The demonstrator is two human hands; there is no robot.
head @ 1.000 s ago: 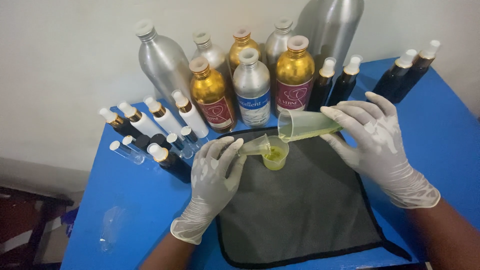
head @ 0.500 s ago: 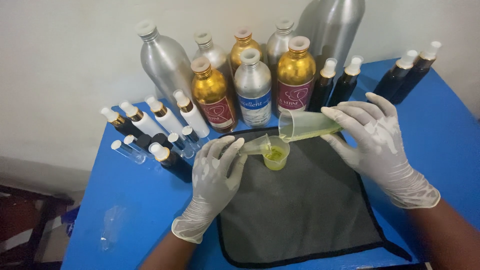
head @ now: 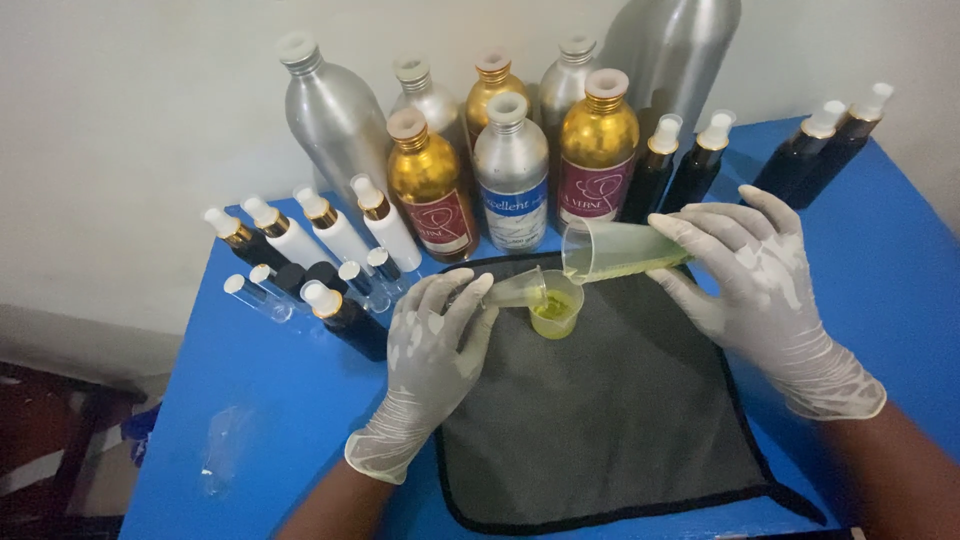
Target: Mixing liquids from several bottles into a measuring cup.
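Gloved right hand (head: 770, 300) fingers grip a tilted beaker (head: 615, 250) over the small cup (head: 556, 308); left hand (head: 430, 360) fingers grip a tilted vial (head: 515, 290).

Two gloved hands in shot, and both gloves are the thin, disposable kind, a pale whitish-translucent latex. The left hand (head: 430, 350) wears one that wrinkles across the back and bunches at the knuckles, with a faint yellowish tint along the rolled cuff at the wrist. The right hand (head: 765, 290) has the same glove, creased along the fingers, slightly cloudy and patchy over the back, its cuff ending in a thin rolled rim just past the wrist. Beyond both cuffs the forearms are bare: no sleeves, no watch, no bands visible
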